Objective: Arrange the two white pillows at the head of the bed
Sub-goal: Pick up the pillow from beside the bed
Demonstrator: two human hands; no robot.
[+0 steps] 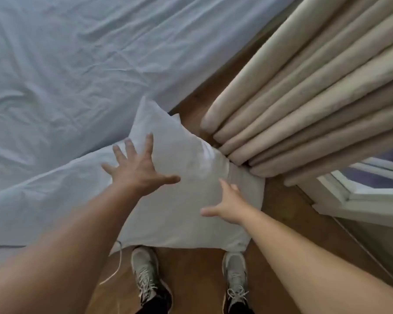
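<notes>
One white pillow point(182, 200) stands tilted at the corner of the bed, its lower edge hanging over the floor and its far corner against the curtain. My left hand point(136, 171) is spread flat over its upper left part, fingers wide apart. My right hand point(227, 205) reaches onto its right side, thumb apart and fingertips on the cloth, not closed around anything. A second white padded shape point(43, 200), which looks like the other pillow, lies along the near edge of the bed at the left. The bed point(77, 64) carries a wrinkled pale blue sheet.
Thick beige curtain folds point(304, 98) hang close on the right, touching the pillow. A white window frame point(361, 200) sits behind them. I stand on a narrow strip of wooden floor point(191, 279) in grey shoes point(145, 275). A thin white cord point(118, 264) dangles by the bed's edge.
</notes>
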